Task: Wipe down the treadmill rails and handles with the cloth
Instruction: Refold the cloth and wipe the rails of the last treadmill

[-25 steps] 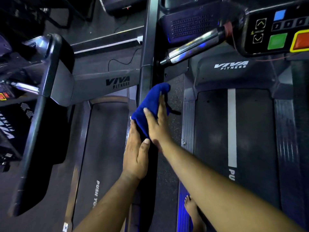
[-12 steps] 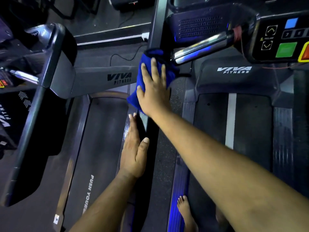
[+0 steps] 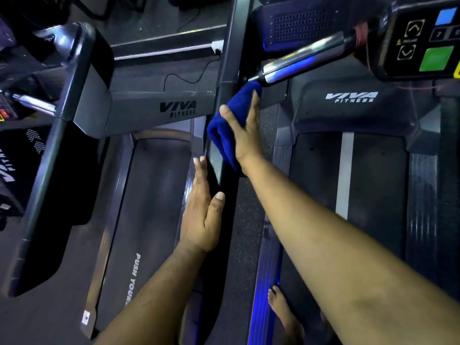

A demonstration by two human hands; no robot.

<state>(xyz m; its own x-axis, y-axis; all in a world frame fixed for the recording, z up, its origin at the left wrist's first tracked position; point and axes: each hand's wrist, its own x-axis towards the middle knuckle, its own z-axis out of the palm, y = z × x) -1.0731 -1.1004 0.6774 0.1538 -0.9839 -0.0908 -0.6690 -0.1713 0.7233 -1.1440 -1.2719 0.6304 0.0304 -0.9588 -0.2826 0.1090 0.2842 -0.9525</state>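
A blue cloth [image 3: 222, 135] is wrapped round the dark side rail [image 3: 230, 46] of the treadmill, just below the chrome handle [image 3: 296, 63]. My right hand [image 3: 245, 130] presses the cloth against the rail, fingers spread over it, fingertips close to the handle's end. My left hand [image 3: 202, 212] lies flat and open against the left side of the same rail, lower down, holding nothing. The rail's lower part is hidden between my arms.
The console [image 3: 423, 43] with green and blue buttons is at top right. The treadmill belt [image 3: 348, 183] lies right of the rail, with a bare foot [image 3: 281, 310] beside it. A second treadmill [image 3: 149, 195] and its upright [image 3: 62, 120] stand on the left.
My right hand slid the cloth up the rail to the chrome handle, then back down a little. My left hand stayed flat against the rail.
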